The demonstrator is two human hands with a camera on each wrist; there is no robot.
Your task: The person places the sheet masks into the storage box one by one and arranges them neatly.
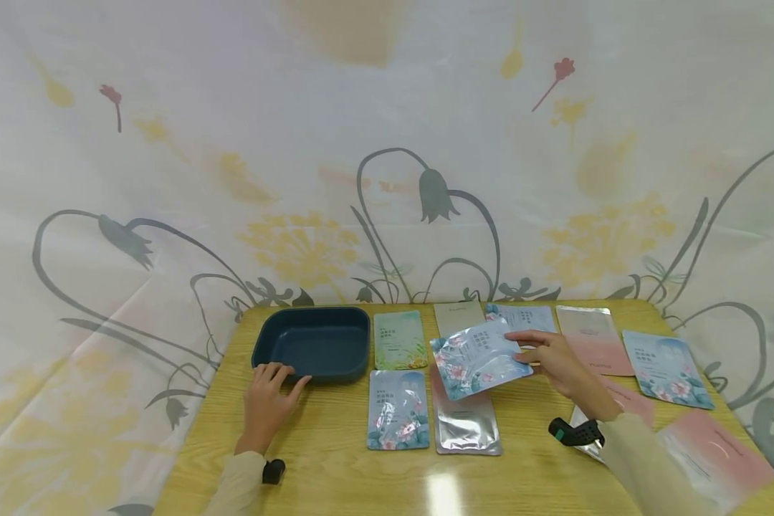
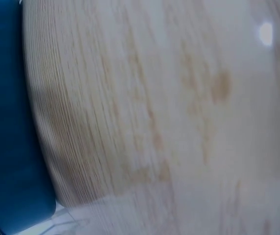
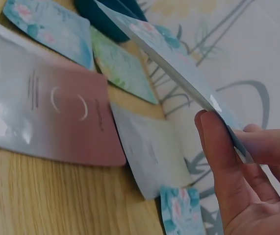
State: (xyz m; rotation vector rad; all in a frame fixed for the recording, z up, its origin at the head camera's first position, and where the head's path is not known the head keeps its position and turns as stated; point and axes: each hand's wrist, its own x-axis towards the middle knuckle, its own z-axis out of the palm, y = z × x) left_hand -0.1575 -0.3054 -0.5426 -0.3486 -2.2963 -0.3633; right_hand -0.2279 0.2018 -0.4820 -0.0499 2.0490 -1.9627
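Observation:
My right hand pinches a light blue face mask packet with pink flowers at its right edge. The packet is raised and tilted above the others; in the right wrist view thumb and fingers press its two faces. My left hand holds the front left rim of a dark blue rectangular basin, fingertips over the edge and thumb along the front. In the left wrist view the basin's side wall fills the left edge, with the hand almost wholly out of frame.
Right of the basin lie a green packet, another blue flowered packet and a pink-silver packet partly under the raised one. More packets spread over the table's right side, some beneath my right arm. A patterned curtain hangs behind.

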